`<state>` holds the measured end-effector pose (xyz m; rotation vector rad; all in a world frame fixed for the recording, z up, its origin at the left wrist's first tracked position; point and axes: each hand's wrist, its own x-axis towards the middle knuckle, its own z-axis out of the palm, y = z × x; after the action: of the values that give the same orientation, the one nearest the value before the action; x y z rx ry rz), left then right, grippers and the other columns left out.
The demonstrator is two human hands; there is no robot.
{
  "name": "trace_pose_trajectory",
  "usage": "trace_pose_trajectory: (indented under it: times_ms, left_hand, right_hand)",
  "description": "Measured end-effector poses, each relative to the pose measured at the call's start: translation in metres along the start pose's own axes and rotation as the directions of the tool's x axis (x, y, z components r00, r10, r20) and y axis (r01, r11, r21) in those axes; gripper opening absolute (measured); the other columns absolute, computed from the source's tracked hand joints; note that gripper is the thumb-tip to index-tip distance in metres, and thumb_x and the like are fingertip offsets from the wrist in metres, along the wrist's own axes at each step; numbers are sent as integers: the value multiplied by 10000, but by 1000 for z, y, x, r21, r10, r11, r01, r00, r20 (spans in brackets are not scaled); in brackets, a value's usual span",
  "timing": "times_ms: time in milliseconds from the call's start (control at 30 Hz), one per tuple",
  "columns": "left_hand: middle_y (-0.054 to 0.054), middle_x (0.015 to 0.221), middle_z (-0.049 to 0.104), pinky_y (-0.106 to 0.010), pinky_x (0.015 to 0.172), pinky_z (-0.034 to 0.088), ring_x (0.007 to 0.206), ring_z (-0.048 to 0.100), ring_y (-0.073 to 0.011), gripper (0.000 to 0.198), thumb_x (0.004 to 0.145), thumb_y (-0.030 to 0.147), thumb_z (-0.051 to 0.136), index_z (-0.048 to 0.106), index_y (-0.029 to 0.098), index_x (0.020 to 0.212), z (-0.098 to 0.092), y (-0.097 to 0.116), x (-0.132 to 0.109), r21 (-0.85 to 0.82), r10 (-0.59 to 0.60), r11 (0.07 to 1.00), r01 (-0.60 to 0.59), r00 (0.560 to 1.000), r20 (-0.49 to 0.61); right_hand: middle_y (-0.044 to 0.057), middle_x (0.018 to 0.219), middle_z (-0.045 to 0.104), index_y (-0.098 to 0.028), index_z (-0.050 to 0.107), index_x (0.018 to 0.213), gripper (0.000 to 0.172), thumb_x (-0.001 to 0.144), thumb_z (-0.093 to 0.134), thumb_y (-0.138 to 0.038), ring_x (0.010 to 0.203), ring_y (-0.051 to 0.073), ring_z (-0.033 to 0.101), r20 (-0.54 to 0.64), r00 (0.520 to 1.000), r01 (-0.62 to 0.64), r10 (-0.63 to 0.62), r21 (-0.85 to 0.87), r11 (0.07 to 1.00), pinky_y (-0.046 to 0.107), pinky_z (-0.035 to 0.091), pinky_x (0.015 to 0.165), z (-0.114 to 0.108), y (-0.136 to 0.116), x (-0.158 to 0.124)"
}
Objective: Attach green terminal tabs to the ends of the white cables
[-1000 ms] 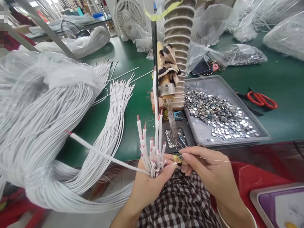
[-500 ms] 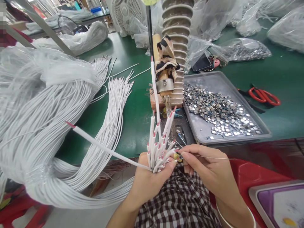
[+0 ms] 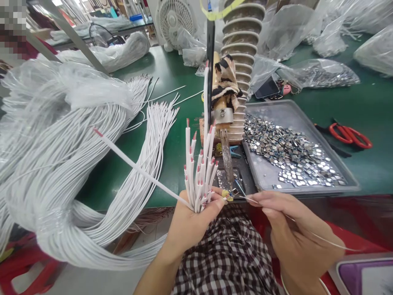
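Note:
My left hand [image 3: 190,228] is closed around a bundle of white cables [image 3: 196,176] with red inner wires at their ends. One long cable [image 3: 138,169] sticks out to the left from the grip. At the left fingertips sits a small metal piece [image 3: 234,191] beside a bit of yellow material [image 3: 226,194]; its exact kind is too small to tell. My right hand [image 3: 299,229] pinches a thin silvery solder wire [image 3: 252,199], its tip pointing at that piece. Just above, the soldering iron [image 3: 226,157] is mounted with its tip down, its handle wrapped in patterned cloth.
A grey plastic tray [image 3: 346,185] of small metal pieces stands right of the iron, with red-handled scissors [image 3: 350,135] beyond. Thick bundles of white cable [image 3: 70,172] cover the left side. Behind the iron rise a ribbed hose [image 3: 241,45] and a fan [image 3: 175,20].
My right hand has moved right and away from the left fingertips, with the solder wire still in it. The cable bundle has shifted slightly left in view.

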<state>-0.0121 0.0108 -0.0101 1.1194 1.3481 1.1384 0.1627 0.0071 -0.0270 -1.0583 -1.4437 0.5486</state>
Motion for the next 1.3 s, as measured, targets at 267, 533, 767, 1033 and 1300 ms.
trace_pose_trajectory:
  times_ms: [267, 533, 767, 1033, 1300]
  left_hand:
    - [-25, 711, 703, -251, 609, 462, 731, 620, -186, 115, 771, 195, 644, 689, 188, 666, 0, 6, 4, 20, 38, 999, -38, 999, 25]
    - [-27, 746, 702, -249, 624, 462, 714, 608, -172, 130, 776, 199, 644, 644, 180, 648, 0, 12, 5, 22, 58, 998, -59, 998, 38]
    - [-28, 779, 699, -242, 644, 459, 759, 615, -176, 111, 794, 192, 633, 659, 178, 688, 0, 17, 5, 4, 20, 1000, -20, 999, 43]
    - [-49, 800, 720, -279, 709, 476, 796, 644, -209, 95, 790, 200, 619, 660, 171, 710, -3, 15, 3, 56, -11, 998, 6, 996, 90]
    - [-51, 816, 718, -272, 692, 459, 794, 621, -199, 110, 778, 207, 621, 656, 170, 681, -6, 11, 2, 74, -47, 996, 41, 996, 79]
  right_hand:
    - [5, 1085, 718, -251, 710, 980, 329, 815, 642, 24, 958, 178, 705, 57, 993, 103, -102, -14, 995, 328, 587, 871, 8, -4, 7]
    - [6, 1091, 720, -245, 701, 1024, 350, 817, 635, 29, 982, 168, 695, 67, 991, 117, -115, -42, 992, 316, 581, 916, 6, -6, 6]
    - [35, 1057, 728, -187, 719, 990, 293, 810, 640, 30, 943, 179, 708, 34, 975, 219, -218, -47, 974, 316, 612, 851, 10, -6, 11]
    - [52, 1054, 720, -124, 712, 951, 271, 783, 640, 76, 950, 161, 705, 73, 968, 244, -242, -19, 970, 265, 593, 855, 7, -6, 11]
    - [38, 1041, 723, -151, 690, 972, 243, 828, 612, 27, 942, 164, 696, 48, 983, 178, -177, -17, 984, 285, 569, 841, 7, -1, 7]
